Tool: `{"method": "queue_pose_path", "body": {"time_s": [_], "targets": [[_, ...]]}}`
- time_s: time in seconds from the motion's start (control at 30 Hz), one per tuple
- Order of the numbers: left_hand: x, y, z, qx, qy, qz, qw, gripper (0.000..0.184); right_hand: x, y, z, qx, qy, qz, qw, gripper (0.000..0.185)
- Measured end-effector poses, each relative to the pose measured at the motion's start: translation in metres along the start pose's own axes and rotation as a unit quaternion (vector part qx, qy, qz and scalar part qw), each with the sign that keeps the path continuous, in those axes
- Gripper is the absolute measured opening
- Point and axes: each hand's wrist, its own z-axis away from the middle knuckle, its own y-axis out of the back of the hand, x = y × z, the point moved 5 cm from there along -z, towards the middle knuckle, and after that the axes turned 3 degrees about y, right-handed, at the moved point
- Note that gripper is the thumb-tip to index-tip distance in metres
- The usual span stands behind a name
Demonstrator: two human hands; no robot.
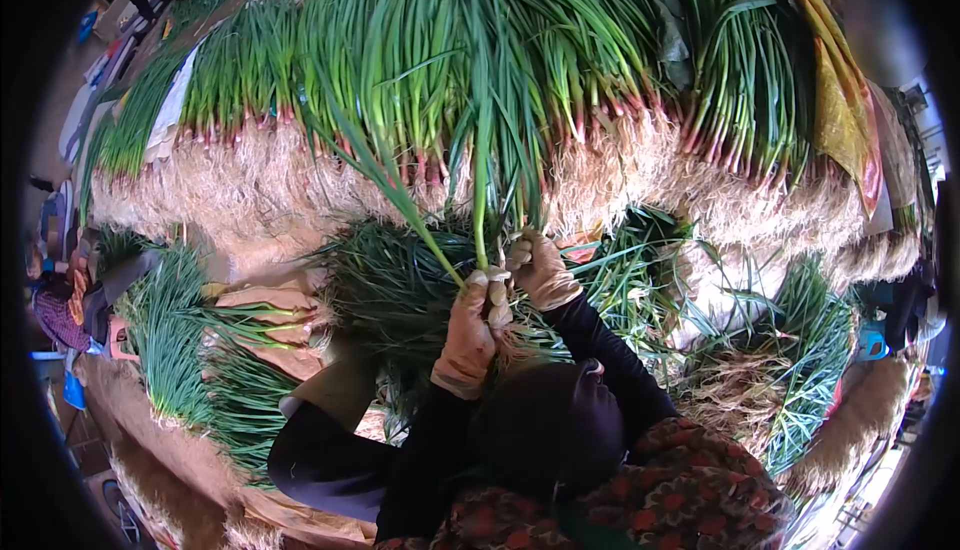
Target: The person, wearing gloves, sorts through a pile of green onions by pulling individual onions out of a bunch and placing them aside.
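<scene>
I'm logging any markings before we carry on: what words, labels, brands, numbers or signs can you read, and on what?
None can be read.
Green stalks in the left hand: no label or tag visible.
Yellow sheeting at the right: no legible lettering.
Background at both edges: too small and blurred to tell whether any print is there.

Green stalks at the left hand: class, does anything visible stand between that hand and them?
Nothing visible does, beyond the glove: the left hand is closed around the green stalks low down. The right hand is close beside, not blocking that grip.
</scene>
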Motion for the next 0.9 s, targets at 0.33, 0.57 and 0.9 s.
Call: {"method": "queue_pose_path", "body": {"time_s": [0.33, 0.57, 0.9], "targets": [[0.052, -0.032, -0.004, -0.079, -0.039, 0.017, 0.996, 0.040, -0.094, 0.012, -0.016, -0.259, 0.149, 0.917, 0.266, 0.028], [0.028, -0.015, -0.022, -0.120, 0.062, 0.004, 0.991, 0.039, -0.212, -0.129, -0.106, 0.118, 0.235, 0.917, 0.300, 0.034], [0.021, 0.017, -0.028, 0.102, 0.025, -0.278, 0.955, 0.027, -0.060, -0.080, 0.011, -0.255, 0.092, 0.652, 0.708, 0.018]]}}
